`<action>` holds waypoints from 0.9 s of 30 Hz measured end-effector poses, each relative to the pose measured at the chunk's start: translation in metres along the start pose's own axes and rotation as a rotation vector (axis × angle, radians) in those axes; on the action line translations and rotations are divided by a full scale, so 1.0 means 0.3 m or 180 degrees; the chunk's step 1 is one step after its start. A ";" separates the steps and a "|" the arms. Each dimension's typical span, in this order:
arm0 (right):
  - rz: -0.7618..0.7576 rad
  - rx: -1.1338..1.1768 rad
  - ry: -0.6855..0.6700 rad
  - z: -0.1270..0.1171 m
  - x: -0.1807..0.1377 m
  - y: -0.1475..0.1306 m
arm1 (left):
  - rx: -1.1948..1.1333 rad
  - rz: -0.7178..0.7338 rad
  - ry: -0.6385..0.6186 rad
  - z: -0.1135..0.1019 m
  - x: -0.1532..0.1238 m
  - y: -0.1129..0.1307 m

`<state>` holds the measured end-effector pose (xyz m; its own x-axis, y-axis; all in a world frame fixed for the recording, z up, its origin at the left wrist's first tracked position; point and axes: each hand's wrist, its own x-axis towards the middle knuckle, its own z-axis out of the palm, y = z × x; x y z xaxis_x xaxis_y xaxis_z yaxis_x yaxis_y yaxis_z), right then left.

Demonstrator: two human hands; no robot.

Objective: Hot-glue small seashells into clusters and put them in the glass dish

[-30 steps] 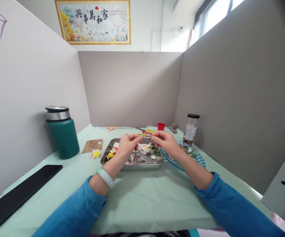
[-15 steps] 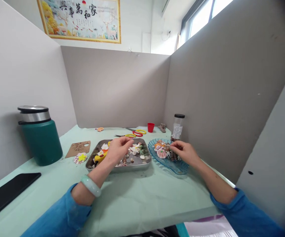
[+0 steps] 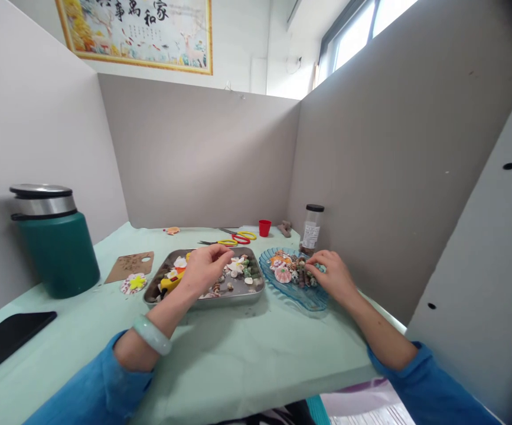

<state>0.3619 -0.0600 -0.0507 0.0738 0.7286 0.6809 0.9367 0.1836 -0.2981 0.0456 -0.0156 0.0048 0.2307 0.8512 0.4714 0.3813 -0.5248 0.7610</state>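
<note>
Right now, the person's left hand is hovering over the metal tray, its thumb and forefinger drawing close together at the tips; from here I cannot tell whether they are gripping anything. The right hand is reaching over the right side of the blue dish, fingers bending in a loose pinch among the small pieces heaped there. I cannot tell whether those tips are holding one or merely touching the heap. A pink, shell-like piece is sitting toward the left of that heap. In the tray, a yellow piece is lying beside the left wrist, and a green cluster is resting near the right end. Behind the tray, scissors with coloured handles are lying near a red cup. A black-lidded jar is standing behind the dish, while a green bottle is standing well off to the left, beyond a brown card.
</note>
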 end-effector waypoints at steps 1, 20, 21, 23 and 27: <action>0.0110 -0.0036 0.0068 0.002 0.005 0.013 | -0.0007 0.0003 0.0002 0.001 0.001 -0.002; 0.0469 -0.0350 0.0071 0.037 0.020 0.091 | 0.0319 -0.0017 0.0004 -0.005 0.002 0.002; 0.0471 -0.0366 0.0046 0.041 0.020 0.092 | 0.0331 -0.0016 0.0002 -0.005 0.002 0.001; 0.0473 -0.0400 0.0004 0.047 0.021 0.093 | 0.0354 -0.0003 -0.0006 -0.006 0.002 0.001; 0.0496 -0.0485 -0.0060 0.050 0.020 0.093 | 0.0425 -0.0014 -0.0083 -0.011 -0.002 0.010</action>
<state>0.3833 -0.0405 -0.0651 0.2167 0.7528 0.6215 0.9555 -0.0331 -0.2931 0.0437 -0.0177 0.0082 0.2512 0.8542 0.4552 0.4977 -0.5173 0.6962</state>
